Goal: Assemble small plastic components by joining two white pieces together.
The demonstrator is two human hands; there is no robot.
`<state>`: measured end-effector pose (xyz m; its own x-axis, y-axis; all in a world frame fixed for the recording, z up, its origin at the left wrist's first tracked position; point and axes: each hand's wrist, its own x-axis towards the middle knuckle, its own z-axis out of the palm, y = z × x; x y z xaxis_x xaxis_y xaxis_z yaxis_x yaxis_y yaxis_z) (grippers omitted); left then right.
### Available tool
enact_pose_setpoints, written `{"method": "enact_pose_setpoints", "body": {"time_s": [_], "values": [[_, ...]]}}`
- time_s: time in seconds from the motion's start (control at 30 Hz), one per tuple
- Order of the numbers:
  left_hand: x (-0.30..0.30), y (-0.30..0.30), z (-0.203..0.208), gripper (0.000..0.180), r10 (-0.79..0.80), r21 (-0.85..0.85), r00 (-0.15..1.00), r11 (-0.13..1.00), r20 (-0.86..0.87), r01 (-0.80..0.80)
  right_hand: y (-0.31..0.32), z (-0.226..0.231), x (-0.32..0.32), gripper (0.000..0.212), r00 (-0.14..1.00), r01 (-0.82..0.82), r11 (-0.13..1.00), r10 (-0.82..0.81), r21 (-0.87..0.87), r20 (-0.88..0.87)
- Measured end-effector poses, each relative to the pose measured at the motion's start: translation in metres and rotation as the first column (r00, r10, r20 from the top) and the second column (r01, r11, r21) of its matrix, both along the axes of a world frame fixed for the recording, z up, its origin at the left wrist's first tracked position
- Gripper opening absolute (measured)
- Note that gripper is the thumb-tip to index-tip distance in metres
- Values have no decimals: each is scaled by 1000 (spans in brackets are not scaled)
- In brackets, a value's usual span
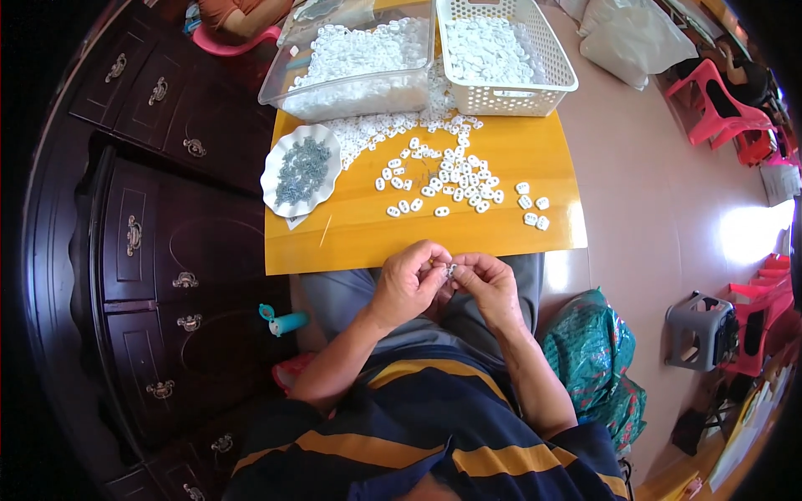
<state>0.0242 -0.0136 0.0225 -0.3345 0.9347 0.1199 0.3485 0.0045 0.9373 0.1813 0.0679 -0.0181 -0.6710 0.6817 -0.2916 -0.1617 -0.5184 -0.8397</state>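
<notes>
At the centre of the frame, just below the near edge of the yellow wood-look tabletop, the left hand and right hand hold one small white-and-dark piece between pinched fingertips; fingers partly hide it. Step in hand, as judged: fine two-handed manipulation of this piece. The next move probably calls for a steady pinch and close alignment. Loose white oval plastic pieces with dark holes lie at upper centre, right of a white scalloped plate of small grey parts.
</notes>
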Motion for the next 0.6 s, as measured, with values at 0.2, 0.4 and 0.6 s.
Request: {"method": "enact_pose_setpoints", "body": {"time_s": [0.2,0.4,0.6], "values": [[-2,0,6,15,-37,-29,999,999,-26,36,-2,-4,-2,12,1000,-5,999,4,41,14],[-6,1,5,16,-22,-51,999,998,-32,21,1,2,-2,13,999,2,998,-6,68,47],[-6,1,6,17,-36,-44,996,998,-81,32,-1,-4,-1,13,1000,7,998,-9,57,26]]}}
